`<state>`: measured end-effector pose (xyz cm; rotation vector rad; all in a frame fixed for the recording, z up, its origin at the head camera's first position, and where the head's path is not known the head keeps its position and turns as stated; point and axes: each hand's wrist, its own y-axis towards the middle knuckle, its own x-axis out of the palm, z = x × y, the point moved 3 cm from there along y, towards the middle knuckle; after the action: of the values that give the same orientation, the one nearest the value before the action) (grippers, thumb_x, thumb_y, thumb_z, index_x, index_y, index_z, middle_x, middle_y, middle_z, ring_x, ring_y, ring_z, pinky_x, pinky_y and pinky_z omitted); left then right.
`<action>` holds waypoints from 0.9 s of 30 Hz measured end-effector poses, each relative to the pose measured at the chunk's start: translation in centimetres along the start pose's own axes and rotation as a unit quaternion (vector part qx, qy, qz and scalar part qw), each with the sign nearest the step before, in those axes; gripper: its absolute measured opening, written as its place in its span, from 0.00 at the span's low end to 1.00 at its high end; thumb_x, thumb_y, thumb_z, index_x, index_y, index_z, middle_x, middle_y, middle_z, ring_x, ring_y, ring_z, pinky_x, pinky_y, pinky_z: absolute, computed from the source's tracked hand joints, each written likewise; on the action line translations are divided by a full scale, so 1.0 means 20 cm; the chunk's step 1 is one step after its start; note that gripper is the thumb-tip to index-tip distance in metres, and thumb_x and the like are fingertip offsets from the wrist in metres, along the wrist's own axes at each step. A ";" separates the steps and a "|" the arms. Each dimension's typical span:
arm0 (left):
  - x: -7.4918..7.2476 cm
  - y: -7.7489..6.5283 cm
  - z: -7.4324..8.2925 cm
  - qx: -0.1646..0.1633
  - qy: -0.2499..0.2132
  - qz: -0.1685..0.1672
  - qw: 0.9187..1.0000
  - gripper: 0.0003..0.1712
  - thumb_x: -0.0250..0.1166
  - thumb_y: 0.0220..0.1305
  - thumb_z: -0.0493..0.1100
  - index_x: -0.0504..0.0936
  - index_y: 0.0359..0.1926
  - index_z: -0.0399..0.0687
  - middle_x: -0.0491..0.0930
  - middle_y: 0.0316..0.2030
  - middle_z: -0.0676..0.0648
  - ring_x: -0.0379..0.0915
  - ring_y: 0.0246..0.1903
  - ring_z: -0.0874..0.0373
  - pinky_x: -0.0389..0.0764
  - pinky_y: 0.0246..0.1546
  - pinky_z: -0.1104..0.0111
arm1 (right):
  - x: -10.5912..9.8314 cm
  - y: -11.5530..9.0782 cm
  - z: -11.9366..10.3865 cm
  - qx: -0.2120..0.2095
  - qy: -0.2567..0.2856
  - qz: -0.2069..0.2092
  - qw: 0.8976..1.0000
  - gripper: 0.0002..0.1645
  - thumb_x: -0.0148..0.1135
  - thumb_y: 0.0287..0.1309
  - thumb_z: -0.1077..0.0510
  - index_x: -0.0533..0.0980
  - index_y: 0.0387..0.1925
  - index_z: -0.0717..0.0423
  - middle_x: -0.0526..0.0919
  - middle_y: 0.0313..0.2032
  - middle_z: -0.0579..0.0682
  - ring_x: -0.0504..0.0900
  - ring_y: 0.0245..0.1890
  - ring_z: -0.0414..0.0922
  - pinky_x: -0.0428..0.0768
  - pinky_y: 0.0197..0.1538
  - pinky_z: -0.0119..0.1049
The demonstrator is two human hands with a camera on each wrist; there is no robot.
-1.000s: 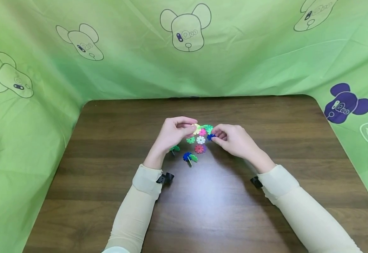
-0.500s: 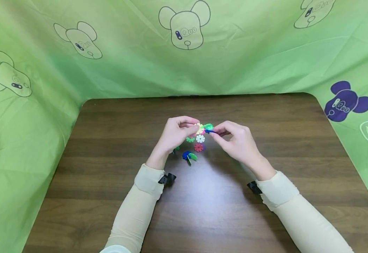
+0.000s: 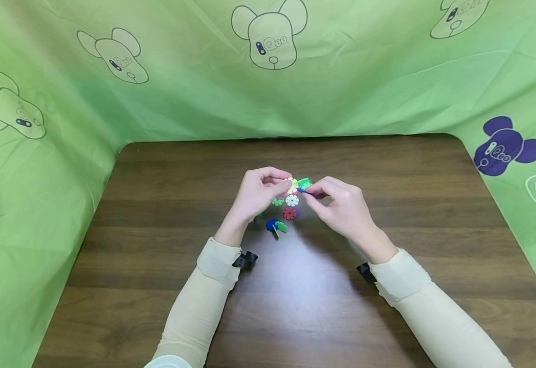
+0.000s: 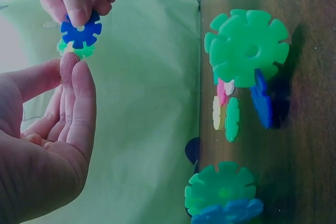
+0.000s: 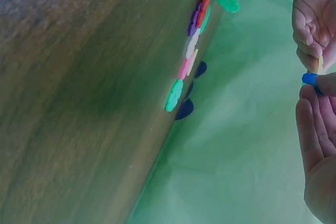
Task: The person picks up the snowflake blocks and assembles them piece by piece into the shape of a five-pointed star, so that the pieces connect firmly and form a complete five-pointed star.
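At the yellow disc's (image 3: 293,185) nine o'clock, the left hand (image 3: 260,194) is pinching it. At four o'clock, the right hand (image 3: 343,207) is gripping a blue disc (image 4: 84,36).

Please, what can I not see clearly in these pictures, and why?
Head: part of the yellow piece, covered by the left hand.
Head: whether the held blue piece joins it; too small.
Left wrist: lowest blue piece, cut by bottom edge.
Right wrist: right hand, cut by right edge.

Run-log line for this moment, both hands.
left hand: pinches yellow disc | right hand: pinches blue disc | joined: cannot tell | on table: red disc, white disc
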<state>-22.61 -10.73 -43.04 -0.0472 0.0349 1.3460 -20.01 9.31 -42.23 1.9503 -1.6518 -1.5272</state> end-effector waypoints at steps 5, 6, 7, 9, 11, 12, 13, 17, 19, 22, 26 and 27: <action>0.01 0.00 0.00 -0.004 0.002 0.003 1.000 0.09 0.70 0.68 0.33 0.87 0.46 0.31 0.86 0.33 0.41 0.85 0.31 0.44 0.83 0.45 0.39 | 0.01 0.00 0.00 -0.018 -0.006 0.007 1.000 0.02 0.72 0.61 0.62 0.86 0.34 0.58 0.88 0.31 0.48 0.86 0.29 0.44 0.84 0.32 0.42; 0.01 -0.01 0.00 -0.004 0.003 0.006 1.000 0.09 0.70 0.68 0.33 0.87 0.46 0.31 0.86 0.32 0.41 0.85 0.30 0.46 0.83 0.44 0.39 | 0.01 0.00 -0.01 -0.020 -0.009 0.007 1.000 0.02 0.72 0.60 0.62 0.86 0.34 0.58 0.88 0.31 0.48 0.86 0.29 0.44 0.84 0.32 0.42; 0.01 -0.01 0.00 -0.003 0.004 0.009 1.000 0.08 0.70 0.67 0.33 0.87 0.45 0.31 0.86 0.32 0.41 0.85 0.30 0.48 0.83 0.44 0.39 | 0.01 0.00 -0.01 -0.022 -0.014 0.008 1.000 0.02 0.73 0.59 0.63 0.85 0.34 0.58 0.88 0.31 0.48 0.86 0.29 0.44 0.84 0.31 0.41; 0.02 -0.01 0.00 -0.001 0.006 0.016 1.000 0.08 0.70 0.67 0.32 0.87 0.45 0.31 0.86 0.31 0.41 0.85 0.29 0.47 0.84 0.43 0.40 | 0.01 0.00 -0.01 -0.024 -0.023 0.006 0.999 0.04 0.74 0.56 0.66 0.85 0.33 0.59 0.88 0.30 0.49 0.86 0.28 0.43 0.84 0.31 0.40; 0.02 -0.01 0.00 0.001 0.013 0.019 1.000 0.08 0.71 0.67 0.32 0.87 0.44 0.31 0.87 0.31 0.41 0.85 0.29 0.45 0.85 0.41 0.42 | 0.02 0.00 -0.02 -0.025 -0.032 0.002 0.999 0.06 0.74 0.53 0.68 0.85 0.33 0.59 0.87 0.30 0.49 0.86 0.28 0.43 0.84 0.31 0.40; 0.03 -0.01 0.00 0.002 0.019 0.021 1.000 0.08 0.71 0.66 0.33 0.87 0.44 0.31 0.87 0.31 0.41 0.85 0.29 0.46 0.86 0.38 0.46 | 0.02 0.00 -0.02 -0.028 -0.039 0.000 0.999 0.06 0.74 0.52 0.69 0.85 0.33 0.60 0.87 0.30 0.50 0.86 0.28 0.44 0.84 0.31 0.40; 0.03 -0.01 0.00 0.004 0.028 0.023 0.999 0.08 0.71 0.66 0.33 0.88 0.44 0.32 0.87 0.30 0.42 0.85 0.29 0.46 0.87 0.36 0.49 | 0.02 0.00 -0.02 -0.030 -0.043 -0.002 0.999 0.06 0.74 0.52 0.69 0.85 0.33 0.60 0.87 0.30 0.50 0.86 0.28 0.44 0.85 0.31 0.40; 0.03 -0.01 -0.01 0.011 0.064 0.027 0.998 0.07 0.72 0.66 0.35 0.89 0.42 0.35 0.87 0.30 0.44 0.83 0.26 0.55 0.83 0.26 0.66 | 0.03 0.00 -0.02 -0.037 -0.056 -0.008 0.998 0.06 0.74 0.52 0.70 0.84 0.33 0.61 0.87 0.29 0.51 0.86 0.28 0.45 0.86 0.33 0.42; 0.03 -0.01 -0.01 0.015 0.071 0.024 0.997 0.07 0.72 0.66 0.35 0.89 0.42 0.35 0.87 0.31 0.44 0.82 0.25 0.58 0.83 0.26 0.66 | 0.03 0.00 -0.02 -0.031 -0.056 -0.011 0.998 0.05 0.74 0.53 0.69 0.84 0.33 0.62 0.87 0.29 0.51 0.86 0.28 0.45 0.86 0.33 0.41; 0.03 0.00 -0.01 0.011 0.061 0.009 0.998 0.07 0.71 0.67 0.34 0.88 0.43 0.34 0.87 0.33 0.42 0.83 0.26 0.57 0.87 0.32 0.57 | 0.02 0.00 -0.02 -0.016 -0.049 -0.018 0.999 0.06 0.74 0.53 0.68 0.85 0.33 0.61 0.87 0.30 0.51 0.86 0.28 0.45 0.86 0.33 0.41; 0.02 0.00 -0.01 -0.002 0.050 -0.011 0.999 0.08 0.70 0.68 0.34 0.86 0.45 0.33 0.88 0.34 0.41 0.86 0.29 0.48 0.87 0.39 0.49 | 0.02 0.00 -0.02 0.004 -0.040 -0.029 0.999 0.06 0.74 0.54 0.66 0.85 0.36 0.61 0.87 0.31 0.51 0.87 0.29 0.45 0.86 0.33 0.41; 0.02 0.00 -0.01 -0.004 0.049 -0.015 0.999 0.09 0.70 0.68 0.34 0.86 0.46 0.33 0.88 0.35 0.40 0.86 0.30 0.45 0.87 0.40 0.48 | 0.02 0.00 -0.02 0.006 -0.039 -0.031 0.999 0.07 0.75 0.54 0.66 0.85 0.36 0.61 0.87 0.31 0.51 0.87 0.29 0.44 0.86 0.33 0.41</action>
<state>-22.53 -10.31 -43.30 -0.1208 0.1117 1.3133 -19.67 8.84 -42.29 1.9918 -1.6483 -1.6383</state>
